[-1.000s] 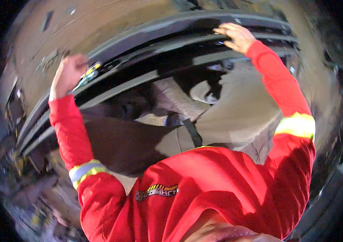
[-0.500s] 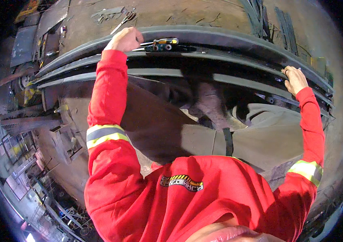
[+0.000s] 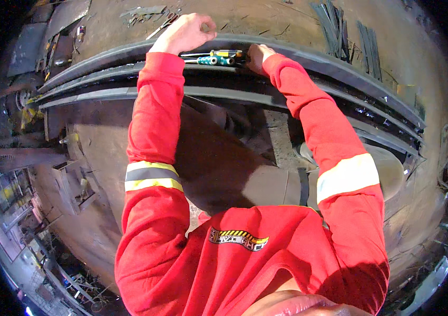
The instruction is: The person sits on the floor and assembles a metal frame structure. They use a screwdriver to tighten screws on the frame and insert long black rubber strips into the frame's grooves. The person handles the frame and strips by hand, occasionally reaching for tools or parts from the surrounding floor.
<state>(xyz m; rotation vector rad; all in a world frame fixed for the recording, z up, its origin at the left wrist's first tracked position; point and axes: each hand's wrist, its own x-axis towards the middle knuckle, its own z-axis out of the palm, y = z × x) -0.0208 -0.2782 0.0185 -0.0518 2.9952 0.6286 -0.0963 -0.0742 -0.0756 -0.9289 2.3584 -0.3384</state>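
Note:
My left hand (image 3: 186,32) hovers above the far edge of a long dark metal channel (image 3: 129,51), its fingers bent in toward the thumb. Whatever it may pinch is too small to make out. My right hand (image 3: 259,57) is down at the channel, just right of several screwdrivers, with its fingers curled and their tips partly hidden. Lying together in the channel between my hands are a yellow-and-black-handled screwdriver (image 3: 227,53) and teal-handled screwdrivers (image 3: 214,61), shafts pointing left. A pair of scissors (image 3: 164,25) rests on the floor beyond, partly covered by my left hand.
Long metal rails (image 3: 97,95) run across in front of me, parallel to the channel. Dark metal strips (image 3: 331,29) lie in bundles on the floor at the far right. Sheet metal (image 3: 29,47) lies at far left, and an open box (image 3: 74,184) stands at left.
My right hand has moved left along the channel from its right end to beside the screwdrivers. My left hand has risen slightly away and right, off the screwdriver shafts.

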